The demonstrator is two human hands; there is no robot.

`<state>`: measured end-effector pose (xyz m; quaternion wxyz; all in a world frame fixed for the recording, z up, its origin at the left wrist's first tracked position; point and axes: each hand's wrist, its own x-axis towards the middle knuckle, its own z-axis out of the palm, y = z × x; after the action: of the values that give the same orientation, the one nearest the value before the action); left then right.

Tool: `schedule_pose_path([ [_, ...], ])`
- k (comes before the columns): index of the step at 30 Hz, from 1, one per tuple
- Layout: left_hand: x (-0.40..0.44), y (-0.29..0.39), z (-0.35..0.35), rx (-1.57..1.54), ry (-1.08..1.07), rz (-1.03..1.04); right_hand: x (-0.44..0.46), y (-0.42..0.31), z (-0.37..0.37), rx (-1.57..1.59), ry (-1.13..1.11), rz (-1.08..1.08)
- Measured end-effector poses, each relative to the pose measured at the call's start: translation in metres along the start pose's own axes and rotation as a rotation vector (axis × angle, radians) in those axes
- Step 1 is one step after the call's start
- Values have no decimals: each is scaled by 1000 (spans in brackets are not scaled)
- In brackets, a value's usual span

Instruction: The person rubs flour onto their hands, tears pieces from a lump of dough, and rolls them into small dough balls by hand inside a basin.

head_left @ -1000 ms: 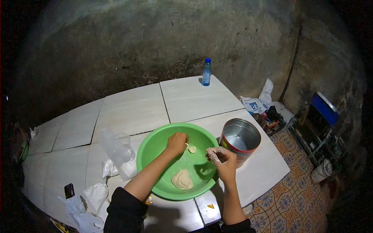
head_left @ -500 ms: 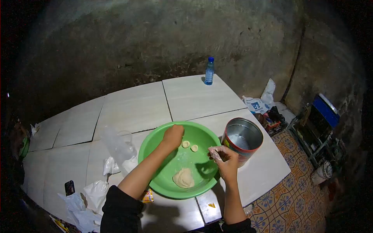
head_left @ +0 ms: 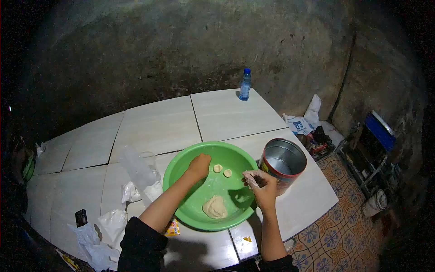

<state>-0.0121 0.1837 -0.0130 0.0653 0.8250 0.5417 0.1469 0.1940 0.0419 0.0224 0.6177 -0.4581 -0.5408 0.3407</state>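
Observation:
Inside the wide green basin (head_left: pixel 170 179), my left hand (head_left: pixel 199 166) is closed in a fist near the back left wall; whatever it may hold is hidden. Two small round dough balls (head_left: pixel 218 168) lie just right of that fist. A larger lump of pale dough (head_left: pixel 215 207) rests on the basin floor toward the front. My right hand (head_left: pixel 263 183) hovers over the basin's right rim, its fingers curled toward the thumb and coated in white flour. I cannot make out anything between those fingertips.
A large open tin (head_left: pixel 284 158) stands right of the basin. To the left are a clear plastic jug (head_left: pixel 138 167), white plastic bags (head_left: pixel 112 224) and a phone (head_left: pixel 81 218). A blue-capped bottle (head_left: pixel 245 85) stands near the table's (head_left: pixel 149 131) far edge.
My left hand has dropped slightly down and left, deeper into the basin. My right hand, the dough balls and the dough lump stay about where they were.

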Motion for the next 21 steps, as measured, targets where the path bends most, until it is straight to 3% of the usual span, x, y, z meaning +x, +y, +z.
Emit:
schedule_pose_path([
  [5,5,-12,8,-14,-92,25,2,10,2,7,0,-22],
  [11,0,-9,-10,-194,59,120,2,11,2,7,-4,-49],
  [12,-2,-2,-26,-320,-52,-6,2,12,2,-8,-9,-34],
  [17,-33,20,-61,-663,-4,4,3,-3,6,-41,-53,13],
  [19,-47,30,-65,-1167,-173,-66,7,2,8,-21,-110,2],
  [21,-64,42,-72,-1168,-178,-56,11,0,14,-167,-220,-170],
])
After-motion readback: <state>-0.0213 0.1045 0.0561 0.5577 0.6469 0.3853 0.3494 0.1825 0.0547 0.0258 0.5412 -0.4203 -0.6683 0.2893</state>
